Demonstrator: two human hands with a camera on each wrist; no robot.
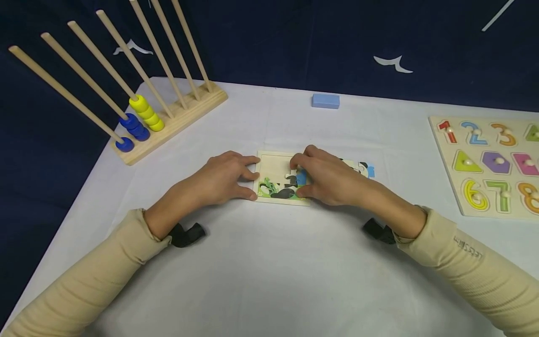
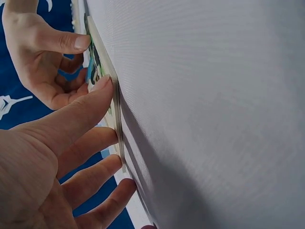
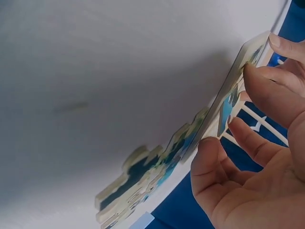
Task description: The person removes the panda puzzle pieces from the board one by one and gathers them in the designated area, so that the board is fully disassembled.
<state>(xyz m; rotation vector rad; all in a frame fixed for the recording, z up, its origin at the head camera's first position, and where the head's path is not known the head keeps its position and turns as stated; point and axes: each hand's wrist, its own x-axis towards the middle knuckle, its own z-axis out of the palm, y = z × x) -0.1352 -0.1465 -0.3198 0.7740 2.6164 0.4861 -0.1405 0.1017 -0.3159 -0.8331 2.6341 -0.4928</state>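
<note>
A small wooden puzzle tray (image 1: 269, 161) lies on the table between the two hands, with panda and green leaf pieces (image 1: 275, 189) along its near side. My left hand (image 1: 223, 178) rests at the tray's left edge, its thumb and spread fingertips touching the rim. Over the right part of the tray, my right hand (image 1: 330, 180) has bent fingers and a thumb around a blue-and-black puzzle piece (image 3: 225, 114). In the head view that hand partly covers the piece. More puzzle pieces (image 3: 138, 179) lie just right of the tray, partly hidden behind the right hand in the head view.
A wooden abacus stand (image 1: 177, 124) with tall rods and blue and yellow beads stands at the back left. A blue block (image 1: 325, 101) lies near the far edge. On the right is a number-and-shape knob board (image 1: 452, 180). Black straps (image 1: 187, 235) hang by both wrists.
</note>
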